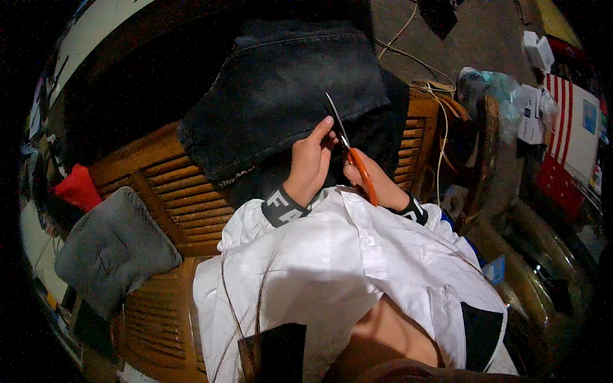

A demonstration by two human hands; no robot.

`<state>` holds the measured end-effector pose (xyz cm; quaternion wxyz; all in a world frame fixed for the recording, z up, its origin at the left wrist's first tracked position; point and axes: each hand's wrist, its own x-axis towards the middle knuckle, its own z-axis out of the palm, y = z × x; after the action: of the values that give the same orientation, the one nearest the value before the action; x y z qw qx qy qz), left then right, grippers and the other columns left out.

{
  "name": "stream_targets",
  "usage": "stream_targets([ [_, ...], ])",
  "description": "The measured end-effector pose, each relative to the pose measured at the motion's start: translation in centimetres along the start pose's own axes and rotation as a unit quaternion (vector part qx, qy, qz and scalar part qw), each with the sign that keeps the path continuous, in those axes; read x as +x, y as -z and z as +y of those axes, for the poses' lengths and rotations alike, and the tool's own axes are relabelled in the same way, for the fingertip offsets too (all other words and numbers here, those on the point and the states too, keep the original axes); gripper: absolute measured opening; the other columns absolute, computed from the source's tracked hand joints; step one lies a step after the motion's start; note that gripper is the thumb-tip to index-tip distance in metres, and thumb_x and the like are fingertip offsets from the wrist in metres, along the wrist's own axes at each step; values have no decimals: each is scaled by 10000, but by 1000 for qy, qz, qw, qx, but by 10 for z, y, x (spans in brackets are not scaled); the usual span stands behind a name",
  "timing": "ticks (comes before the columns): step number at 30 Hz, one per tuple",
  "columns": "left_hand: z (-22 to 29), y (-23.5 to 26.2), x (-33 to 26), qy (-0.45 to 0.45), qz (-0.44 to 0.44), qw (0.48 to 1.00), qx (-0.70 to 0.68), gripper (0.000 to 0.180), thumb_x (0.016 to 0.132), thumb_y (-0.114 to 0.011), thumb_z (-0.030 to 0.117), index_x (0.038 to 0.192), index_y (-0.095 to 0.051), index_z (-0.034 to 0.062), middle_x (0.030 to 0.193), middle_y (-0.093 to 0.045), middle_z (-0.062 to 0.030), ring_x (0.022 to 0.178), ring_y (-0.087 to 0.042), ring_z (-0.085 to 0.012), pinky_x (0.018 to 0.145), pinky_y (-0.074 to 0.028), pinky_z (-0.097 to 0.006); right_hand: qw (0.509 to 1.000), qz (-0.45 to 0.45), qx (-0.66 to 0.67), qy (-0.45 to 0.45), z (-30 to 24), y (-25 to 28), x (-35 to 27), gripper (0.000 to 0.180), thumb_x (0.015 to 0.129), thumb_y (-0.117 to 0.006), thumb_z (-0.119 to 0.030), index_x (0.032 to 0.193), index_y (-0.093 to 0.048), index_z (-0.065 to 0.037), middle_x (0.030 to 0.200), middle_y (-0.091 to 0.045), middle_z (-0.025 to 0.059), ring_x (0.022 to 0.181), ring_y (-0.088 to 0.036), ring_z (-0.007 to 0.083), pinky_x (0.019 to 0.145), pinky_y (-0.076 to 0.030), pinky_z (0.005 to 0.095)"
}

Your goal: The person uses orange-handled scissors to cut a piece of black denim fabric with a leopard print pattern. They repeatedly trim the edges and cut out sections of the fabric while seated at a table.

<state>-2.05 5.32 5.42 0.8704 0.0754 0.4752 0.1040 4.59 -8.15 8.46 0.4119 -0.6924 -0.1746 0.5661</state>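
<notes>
My right hand (pixel 372 171) grips a pair of scissors (pixel 362 172) by the orange handles. The metal blades point up and away from me, and whether they are parted is hard to see. Close beside the blades is my left hand (pixel 310 159), thumb raised and fingers curled in a pinch; what it holds, if anything, is too small to make out. Beyond both hands a dark denim garment (pixel 287 89) is spread out, with a frayed pale edge at its lower left. The blades lie over this cloth in the view.
Under the garment is a slatted wooden bench (pixel 185 182). A grey cushion (pixel 118 249) and a red cloth (pixel 78 188) lie at the left. Pale cords (pixel 442 147) run down on the right, near plastic bags (pixel 491 96) and a red-and-white striped box (pixel 568 121).
</notes>
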Motion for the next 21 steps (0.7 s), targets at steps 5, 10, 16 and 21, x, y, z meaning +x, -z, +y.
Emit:
stream_targets([
  [5, -1, 4, 4, -13, -9, 999, 34, 115, 837, -659, 112, 801, -644, 3, 774, -578, -57, 731, -531, -140, 700, -440, -274, 999, 29, 10, 9, -5, -7, 5, 274, 921, -526, -276, 865, -461, -16, 773, -459, 81, 691, -425, 166, 647, -391, 307],
  [10, 2, 5, 5, 5, -25, 1000, 13, 110, 836, -669, 134, 796, -634, 38, 744, -570, -42, 711, -525, -137, 689, -438, -279, 998, 51, 38, 8, 1, -7, 7, 290, 912, -535, -242, 783, -456, 5, 658, -455, 95, 604, -418, 176, 575, -375, 311],
  [16, 3, 2, 5, 14, -29, 999, -24, 111, 846, -654, 130, 828, -642, 21, 760, -572, -41, 707, -521, -131, 697, -431, -265, 991, 100, -83, 25, -6, -13, 5, 302, 900, -550, -242, 755, -464, 9, 622, -471, 133, 565, -454, 221, 536, -377, 337],
  [21, 5, -3, 3, -5, -23, 1000, -21, 90, 851, -650, 130, 829, -639, 43, 754, -579, -34, 698, -526, -125, 692, -423, -262, 988, 93, -122, 1, -11, -7, 6, 306, 894, -558, -269, 799, -484, 12, 683, -524, 175, 613, -526, 277, 571, -408, 352],
])
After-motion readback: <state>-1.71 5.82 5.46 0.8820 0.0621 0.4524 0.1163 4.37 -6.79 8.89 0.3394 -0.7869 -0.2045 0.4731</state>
